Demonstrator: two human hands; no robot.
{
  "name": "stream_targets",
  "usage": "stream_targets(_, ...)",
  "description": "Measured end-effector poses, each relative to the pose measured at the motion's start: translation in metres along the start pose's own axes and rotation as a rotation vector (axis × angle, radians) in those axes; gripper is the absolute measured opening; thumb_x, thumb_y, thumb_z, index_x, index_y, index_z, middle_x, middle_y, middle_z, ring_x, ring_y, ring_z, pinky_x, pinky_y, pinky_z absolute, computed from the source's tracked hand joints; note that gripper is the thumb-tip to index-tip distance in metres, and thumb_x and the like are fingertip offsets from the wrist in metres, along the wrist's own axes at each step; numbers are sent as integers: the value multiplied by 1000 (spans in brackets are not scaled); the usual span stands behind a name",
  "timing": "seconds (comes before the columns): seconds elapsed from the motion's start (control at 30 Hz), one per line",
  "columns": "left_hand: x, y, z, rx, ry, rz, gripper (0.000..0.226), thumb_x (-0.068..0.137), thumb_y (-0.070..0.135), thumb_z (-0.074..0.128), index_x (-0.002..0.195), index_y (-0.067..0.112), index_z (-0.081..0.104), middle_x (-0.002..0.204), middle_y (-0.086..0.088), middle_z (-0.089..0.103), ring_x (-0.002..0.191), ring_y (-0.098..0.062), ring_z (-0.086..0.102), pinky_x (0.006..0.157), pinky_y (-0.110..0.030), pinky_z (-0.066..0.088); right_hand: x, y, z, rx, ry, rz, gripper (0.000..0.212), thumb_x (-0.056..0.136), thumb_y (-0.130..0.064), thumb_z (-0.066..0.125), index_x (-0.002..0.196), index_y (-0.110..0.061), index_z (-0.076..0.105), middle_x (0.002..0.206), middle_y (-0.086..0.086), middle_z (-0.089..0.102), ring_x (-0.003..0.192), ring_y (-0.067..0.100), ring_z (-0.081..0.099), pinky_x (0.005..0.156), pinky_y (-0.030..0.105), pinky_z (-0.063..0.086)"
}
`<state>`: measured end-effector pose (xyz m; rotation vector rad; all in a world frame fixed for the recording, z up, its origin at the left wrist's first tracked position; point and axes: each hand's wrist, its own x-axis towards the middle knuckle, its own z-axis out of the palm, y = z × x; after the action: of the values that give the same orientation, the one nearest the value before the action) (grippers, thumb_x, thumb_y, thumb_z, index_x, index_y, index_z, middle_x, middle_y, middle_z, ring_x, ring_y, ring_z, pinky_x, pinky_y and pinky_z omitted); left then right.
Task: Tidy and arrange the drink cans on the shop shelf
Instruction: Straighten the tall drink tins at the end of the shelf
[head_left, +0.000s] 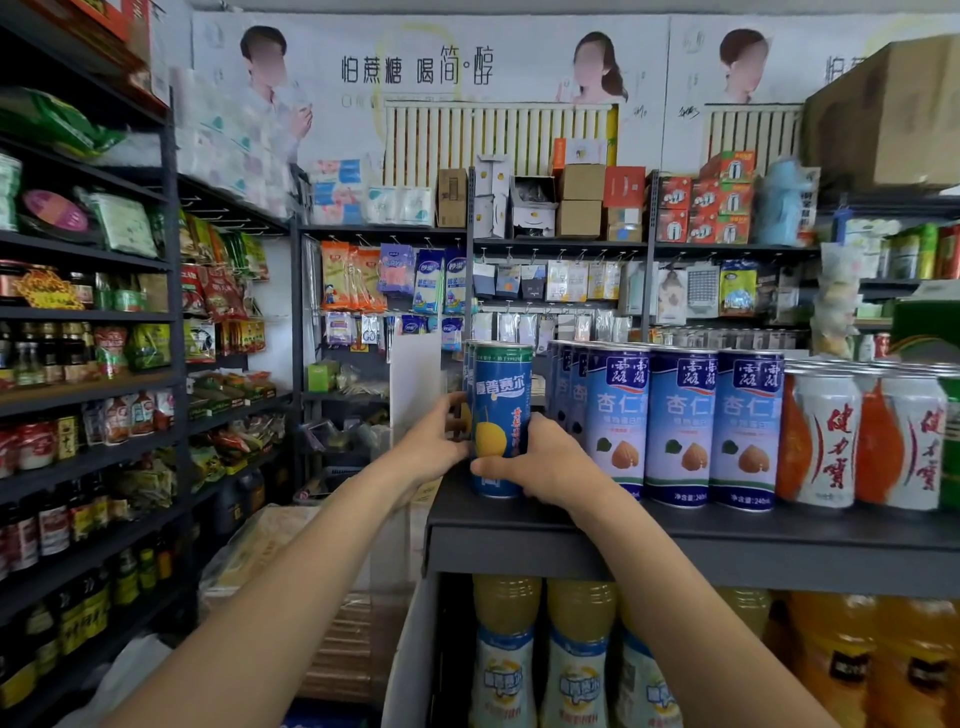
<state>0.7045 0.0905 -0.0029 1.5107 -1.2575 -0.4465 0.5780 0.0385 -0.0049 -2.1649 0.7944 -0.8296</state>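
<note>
A tall blue can with a yellow fruit picture stands at the left end of the dark shelf, with more blue cans in a row behind it. My left hand grips its left side. My right hand wraps its lower right side, thumb across the front. To the right stand rows of light-blue almond-drink cans, then white and orange cans. The blue can's base is partly hidden by my right hand.
Bottles of yellow juice and orange drink fill the shelf below. A dark rack of sauces and snacks lines the left side. Hanging goods and boxes stand behind the cans. A narrow aisle with a cardboard box lies between.
</note>
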Motion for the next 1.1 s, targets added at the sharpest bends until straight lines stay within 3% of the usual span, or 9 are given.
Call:
stream_targets(0.13,1,-3,-1,10,-1,16,63,87,-1,56,140,16,26,130,-15,47,116,-22,47,93,-30,41,6,-1,-2,51,-37,1,43,73,-24,77,108,-12,55,77,-6,54,60,4,45,50,16,34)
stream_targets(0.27,0,-4,-2,2,4,22,62,88,0,55,140,18,27,120,-13,50,107,-18,48,87,-28,42,6,-2,1,67,-32,-4,36,74,-23,77,99,-15,53,70,-7,50,56,4,43,48,16,32)
stream_targets(0.47,2,-4,-2,24,9,34,63,88,0,54,141,20,26,110,-5,48,102,-14,46,67,-13,42,6,-2,4,44,10,-2,43,72,-26,78,106,-13,55,77,-5,53,60,4,45,49,17,34)
stream_targets(0.57,1,-5,-3,23,14,40,65,89,-1,53,143,21,24,109,-4,47,102,-13,45,65,-11,41,5,-3,5,48,11,-9,48,72,-25,78,112,-12,56,89,-1,58,66,7,48,51,18,36)
stream_targets(0.67,0,-6,-5,14,18,35,66,89,-2,53,143,21,24,109,-3,46,103,-13,45,71,-18,42,3,-5,7,70,5,-16,48,73,-25,77,114,-12,54,95,0,58,76,11,52,54,17,39)
stream_targets(0.73,0,-6,-5,14,20,32,64,89,-4,50,143,20,24,111,-5,46,102,-13,45,75,-21,42,2,-7,8,67,-2,-12,49,74,-25,77,114,-12,53,96,1,58,72,10,51,52,17,39)
stream_targets(0.87,0,-8,-8,37,61,38,59,90,-4,48,140,20,30,114,-5,49,84,-6,50,69,-19,45,-2,-8,5,38,32,-36,51,73,-25,77,112,-11,48,99,5,59,63,13,54,41,18,42)
stream_targets(0.97,-3,-12,-9,-54,131,59,49,89,-4,49,133,17,39,120,-8,55,98,-18,56,86,-35,46,-4,-8,2,-54,123,-77,56,69,-30,79,114,-12,52,106,5,62,75,15,58,50,20,46)
stream_targets(1.1,-12,-11,-10,-31,118,90,43,91,-4,46,130,12,42,122,-8,54,111,-17,50,91,-28,41,-8,-13,1,41,85,-48,50,75,-17,77,116,-7,50,99,8,64,51,11,54,35,16,41)
